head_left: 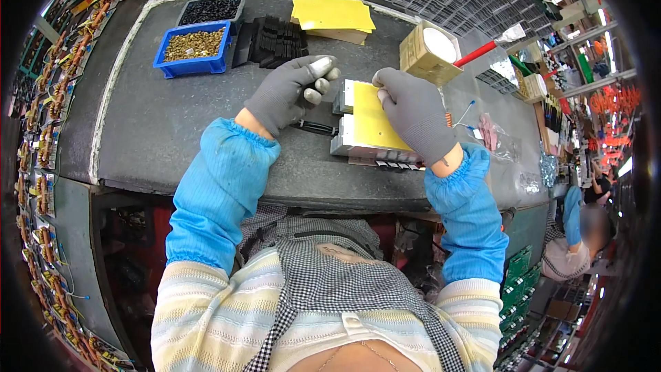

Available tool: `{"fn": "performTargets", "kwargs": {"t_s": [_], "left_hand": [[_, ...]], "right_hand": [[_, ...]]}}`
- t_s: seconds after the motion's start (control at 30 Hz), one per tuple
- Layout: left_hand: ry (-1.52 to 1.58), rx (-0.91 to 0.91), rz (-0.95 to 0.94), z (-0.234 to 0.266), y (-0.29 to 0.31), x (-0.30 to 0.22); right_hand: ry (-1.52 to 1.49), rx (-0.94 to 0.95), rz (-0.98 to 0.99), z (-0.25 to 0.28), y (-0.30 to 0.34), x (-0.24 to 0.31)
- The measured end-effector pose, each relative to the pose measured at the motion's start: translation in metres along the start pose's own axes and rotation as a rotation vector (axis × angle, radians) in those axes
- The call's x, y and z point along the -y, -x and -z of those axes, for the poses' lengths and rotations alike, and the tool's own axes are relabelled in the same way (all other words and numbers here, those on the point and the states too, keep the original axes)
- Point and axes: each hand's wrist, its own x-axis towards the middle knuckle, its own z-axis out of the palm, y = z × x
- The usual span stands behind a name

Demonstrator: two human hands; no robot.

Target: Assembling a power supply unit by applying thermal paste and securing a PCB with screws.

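Observation:
My left hand (286,93), in a grey glove with pale fingertips, hovers left of a metal assembly. Its fingers are curled in, and whatever they hold is hidden. My right hand (418,114), also gloved, is over the right side of a yellow sheet (372,124). Its thumb and forefinger are bent together near the sheet's far edge; I cannot make out anything between them. The sheet lies on silvery metal blocks (343,134). A dark-handled tool (317,127) lies against the blocks, below my left hand.
Behind are a blue bin (193,65) of brass-coloured parts, a grey bin (212,9) of black parts, black plates (275,43) and yellow sheets (330,12). A box with a white tub (439,45) and red-handled brush (476,54) stands right. A person (571,248) sits far right.

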Motion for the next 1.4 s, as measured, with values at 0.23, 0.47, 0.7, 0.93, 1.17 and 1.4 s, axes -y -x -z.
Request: {"fn": "performTargets", "kwargs": {"t_s": [0.23, 0.47, 0.7, 0.93, 1.17, 1.4], "left_hand": [[0.015, 0.061, 0.122, 0.003, -0.003, -0.004], [-0.041, 0.12, 0.065, -0.002, 0.001, -0.006], [-0.262, 0.19, -0.035, -0.009, 0.016, -0.002], [0.097, -0.057, -0.097, -0.001, 0.004, 0.0], [0.368, -0.126, -0.125, 0.034, -0.025, 0.004], [0.26, -0.105, -0.051, 0.033, -0.021, 0.003]], "right_hand": [[-0.285, -0.048, -0.094, 0.006, 0.003, -0.004], [-0.404, -0.217, 0.125, 0.0, -0.022, 0.04], [-0.086, -0.321, 0.275, -0.006, -0.018, 0.049], [-0.369, -0.295, -0.028, 0.028, -0.002, 0.02], [-0.405, -0.143, -0.247, 0.027, 0.029, -0.05], [-0.292, -0.171, -0.225, 0.011, 0.036, -0.051]]}}
